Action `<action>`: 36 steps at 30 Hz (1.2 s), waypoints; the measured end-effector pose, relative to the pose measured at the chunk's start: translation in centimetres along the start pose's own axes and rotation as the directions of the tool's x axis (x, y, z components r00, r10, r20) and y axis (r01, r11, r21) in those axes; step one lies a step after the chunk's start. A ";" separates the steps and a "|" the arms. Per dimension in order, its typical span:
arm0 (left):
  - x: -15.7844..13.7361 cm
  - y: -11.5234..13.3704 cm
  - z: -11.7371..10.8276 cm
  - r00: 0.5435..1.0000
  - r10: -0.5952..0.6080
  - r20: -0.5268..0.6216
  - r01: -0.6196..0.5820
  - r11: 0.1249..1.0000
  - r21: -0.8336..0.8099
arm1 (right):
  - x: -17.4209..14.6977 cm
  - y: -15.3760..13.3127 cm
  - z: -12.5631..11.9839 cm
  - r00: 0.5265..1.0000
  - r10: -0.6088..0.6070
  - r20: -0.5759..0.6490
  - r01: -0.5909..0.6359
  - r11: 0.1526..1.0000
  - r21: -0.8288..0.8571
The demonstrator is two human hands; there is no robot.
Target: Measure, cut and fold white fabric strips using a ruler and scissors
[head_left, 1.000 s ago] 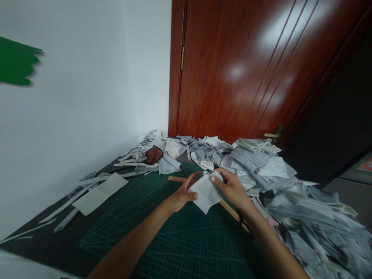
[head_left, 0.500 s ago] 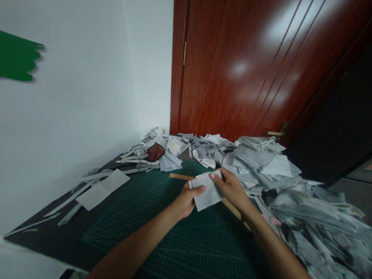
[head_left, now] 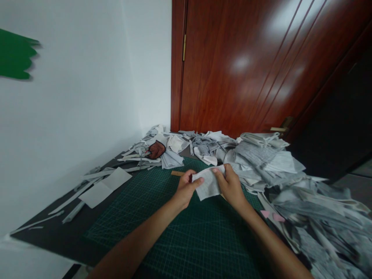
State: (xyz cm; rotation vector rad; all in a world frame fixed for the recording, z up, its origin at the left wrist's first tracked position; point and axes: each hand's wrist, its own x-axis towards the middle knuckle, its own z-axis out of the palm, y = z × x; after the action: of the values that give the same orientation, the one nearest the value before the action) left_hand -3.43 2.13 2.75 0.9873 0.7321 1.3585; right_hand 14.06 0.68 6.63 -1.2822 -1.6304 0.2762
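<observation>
A small light-grey piece of fabric [head_left: 208, 185] is held up between my two hands, above the green cutting mat [head_left: 200, 244]. My left hand [head_left: 186, 189] pinches its left edge, thumb on the near face. At the upper right corner my right hand [head_left: 231, 186] grips it the same way, with the fingers behind and mostly hidden. Beneath the hands lies a wooden ruler [head_left: 177, 173], largely covered by the fabric and the right hand.
Grey and white cloth heaps [head_left: 267, 166] cover the table's right side and back. To the left lie a folded pale sheet [head_left: 104, 188], narrow strips and a brown mesh piece [head_left: 157, 150]. Pink scraps [head_left: 278, 217] sit at right. A wooden door [head_left: 226, 77] stands behind.
The fabric has been raised slightly and turned, and it looks more stretched between my hands. My right hand has shifted a little rightward. The view has moved slightly.
</observation>
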 end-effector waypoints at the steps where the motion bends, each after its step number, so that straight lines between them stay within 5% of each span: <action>1: 0.2 0.0 -0.1 1.000 0.019 -0.018 -0.019 1.000 0.000 | 0.1 0.0 -0.1 1.000 0.011 -0.015 -0.011 1.000 0.008; 6: 1.1 0.4 -0.5 0.994 0.081 -0.066 -0.080 0.997 0.022 | 0.9 -0.3 -0.8 0.995 0.105 -0.004 -0.103 0.982 0.157; 14: 1.5 0.8 -0.9 0.983 0.147 -0.109 -0.134 0.984 0.113 | 1.3 -0.5 -2.2 0.870 0.291 0.398 -0.461 0.766 0.449; 26: 1.6 0.2 -1.0 0.964 0.232 -0.127 -0.204 0.959 0.198 | 1.6 1.3 -1.9 0.941 0.247 0.230 -0.283 0.949 0.136; 31: 1.1 -0.1 -0.6 0.981 0.184 -0.054 -0.170 0.964 0.202 | 0.8 0.6 -2.0 0.989 -0.015 0.148 0.046 0.977 -0.210; 33: 0.8 -0.2 -0.5 0.989 0.149 -0.001 -0.146 0.971 0.191 | 0.4 -0.4 -1.6 0.963 -0.151 0.221 0.178 0.979 -0.104; 36: 0.5 -0.2 -0.3 0.992 0.101 0.072 -0.111 0.979 0.168 | -0.1 -1.5 -0.8 0.930 -0.213 0.300 0.188 0.976 0.111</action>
State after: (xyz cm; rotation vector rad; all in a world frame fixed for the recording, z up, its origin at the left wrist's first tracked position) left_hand -3.58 2.72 2.52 1.2156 0.7679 1.3663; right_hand 13.81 -0.27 7.97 -1.0368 -1.9820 0.4301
